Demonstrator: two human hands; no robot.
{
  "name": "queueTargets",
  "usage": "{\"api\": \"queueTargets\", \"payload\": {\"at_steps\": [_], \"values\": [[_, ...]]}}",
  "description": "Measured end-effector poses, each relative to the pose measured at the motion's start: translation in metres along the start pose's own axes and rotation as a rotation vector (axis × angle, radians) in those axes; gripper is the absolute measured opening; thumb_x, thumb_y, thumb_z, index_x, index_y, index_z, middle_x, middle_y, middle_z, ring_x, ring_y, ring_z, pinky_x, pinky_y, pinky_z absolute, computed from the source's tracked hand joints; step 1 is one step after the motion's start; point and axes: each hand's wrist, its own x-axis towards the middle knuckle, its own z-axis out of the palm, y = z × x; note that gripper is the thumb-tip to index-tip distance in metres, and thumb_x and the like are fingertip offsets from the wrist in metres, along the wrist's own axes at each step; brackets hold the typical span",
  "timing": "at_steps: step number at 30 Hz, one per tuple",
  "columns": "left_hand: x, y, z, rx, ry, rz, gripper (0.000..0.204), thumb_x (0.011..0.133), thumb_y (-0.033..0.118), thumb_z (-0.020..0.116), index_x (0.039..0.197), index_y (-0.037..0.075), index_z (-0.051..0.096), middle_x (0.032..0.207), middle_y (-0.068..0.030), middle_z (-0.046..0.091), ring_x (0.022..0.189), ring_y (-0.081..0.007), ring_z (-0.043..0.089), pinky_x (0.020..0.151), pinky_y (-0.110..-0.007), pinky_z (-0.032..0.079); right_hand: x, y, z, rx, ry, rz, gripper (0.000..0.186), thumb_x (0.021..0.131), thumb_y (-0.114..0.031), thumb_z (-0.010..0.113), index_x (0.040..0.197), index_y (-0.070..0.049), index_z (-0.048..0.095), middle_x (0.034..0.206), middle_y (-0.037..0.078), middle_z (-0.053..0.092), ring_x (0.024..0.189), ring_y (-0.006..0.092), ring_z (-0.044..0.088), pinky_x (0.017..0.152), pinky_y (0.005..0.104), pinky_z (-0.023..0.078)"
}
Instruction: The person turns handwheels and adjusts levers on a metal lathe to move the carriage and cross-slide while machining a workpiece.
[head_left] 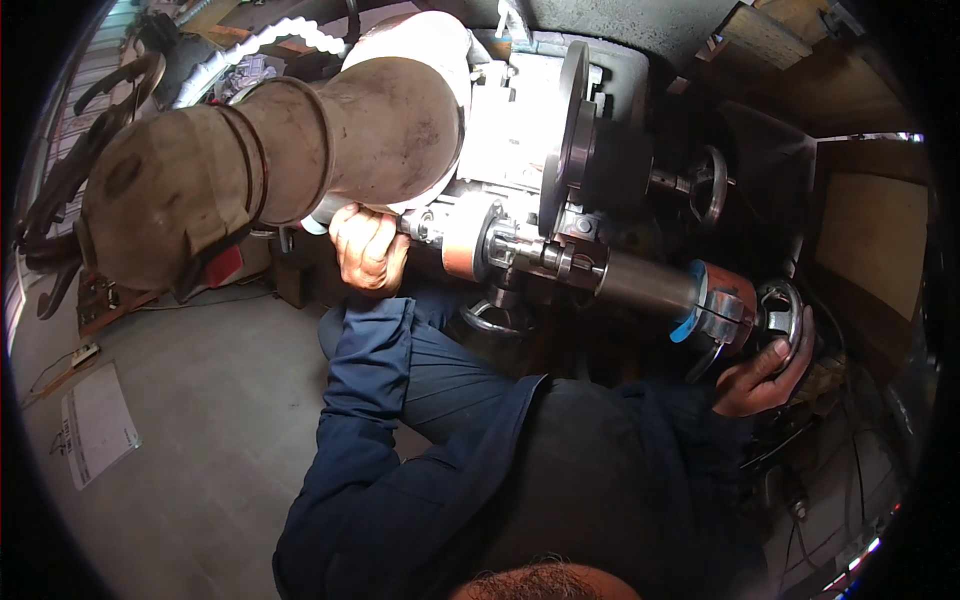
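Observation:
My left hand (368, 248) is closed, its fingers curled at the left end of a machine's horizontal shaft assembly. Whatever lies inside its grip is hidden. Just right of it sit a metal fitting (428, 225) and an orange-red collar (465, 237). Farther along come a bright clamp-like part (520, 248) and a dark grey cylinder (648, 283). A second orange-red collar (732, 300) with a split metal clamp stands near the right end. There my right hand (770, 380) is wrapped around the rim of a metal handwheel (780, 312).
A large round disc (568, 140) stands upright behind the shaft. Over my left hand hangs a stained, brownish ribbed duct (290, 150). Other handwheels sit below the shaft (495, 315) and at the back right (712, 185). A white sheet (98, 425) lies on the grey floor (220, 430).

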Motion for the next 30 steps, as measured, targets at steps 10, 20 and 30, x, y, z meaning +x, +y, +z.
{"api": "queueTargets", "payload": {"at_steps": [10, 20, 30], "values": [[0.0, 0.033, 0.0, 0.188, -0.001, -0.197, 0.053, 0.066, 0.003, 0.08, 0.114, 0.002, 0.059, 0.111, -0.0142, 0.059, 0.102, -0.0331, 0.061, 0.1, -0.054, 0.047, -0.002, 0.003, -0.002, -0.025, -0.005, -0.013, 0.044, 0.106, -0.025, 0.042, 0.128, 0.01, 0.056, 0.124, 0.023, 0.061, 0.112, 0.0316, 0.062, 0.097, 0.0393, 0.048], [-0.073, 0.075, 0.007, -1.093, -1.15, -1.139, 0.084, 0.065, 0.02, 0.082, 0.138, -0.005, 0.049, 0.132, -0.0166, 0.06, 0.123, -0.0245, 0.054, 0.109, -0.037, 0.037, -0.003, 0.01, -0.003, 0.046, -0.012, -0.013, 0.044, 0.106, -0.024, 0.043, 0.13, 0.01, 0.055, 0.126, 0.024, 0.061, 0.115, 0.0319, 0.061, 0.099, 0.0392, 0.048], [-0.023, 0.122, 0.007, -0.556, -1.041, -0.994, 0.081, 0.061, 0.038, 0.091, 0.123, -0.004, 0.059, 0.107, -0.0246, 0.069, 0.103, -0.0376, 0.068, 0.092, -0.041, 0.052, -0.002, 0.003, -0.001, 0.056, 0.027, -0.013, 0.044, 0.106, -0.026, 0.044, 0.128, 0.01, 0.057, 0.124, 0.023, 0.062, 0.114, 0.0326, 0.062, 0.099, 0.04, 0.047]]}}
